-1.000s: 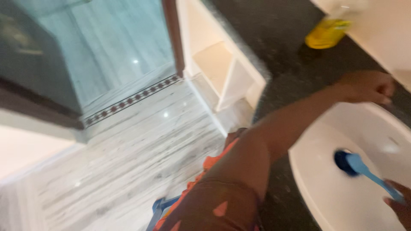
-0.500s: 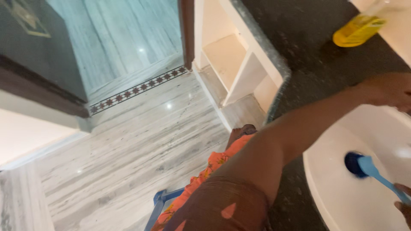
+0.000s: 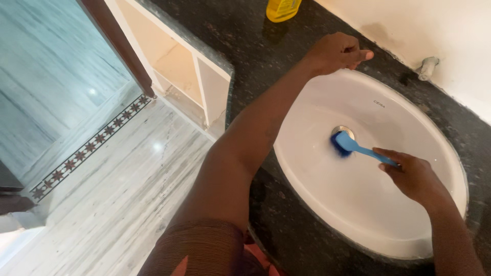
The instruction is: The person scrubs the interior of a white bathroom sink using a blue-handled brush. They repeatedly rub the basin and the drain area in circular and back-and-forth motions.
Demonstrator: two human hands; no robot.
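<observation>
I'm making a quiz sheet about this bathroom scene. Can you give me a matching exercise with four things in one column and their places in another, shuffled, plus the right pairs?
Things:
1. blue plastic scrubbing brush
2. yellow plastic bottle
3. left hand
4. white oval ceramic basin

Places:
A. on the dark stone counter at the far edge of the view
B. set into the counter
C. bristles down by the drain, handle in the right hand
D. resting at the basin's far rim

Pairs: 1-C, 2-A, 3-D, 4-B
</observation>
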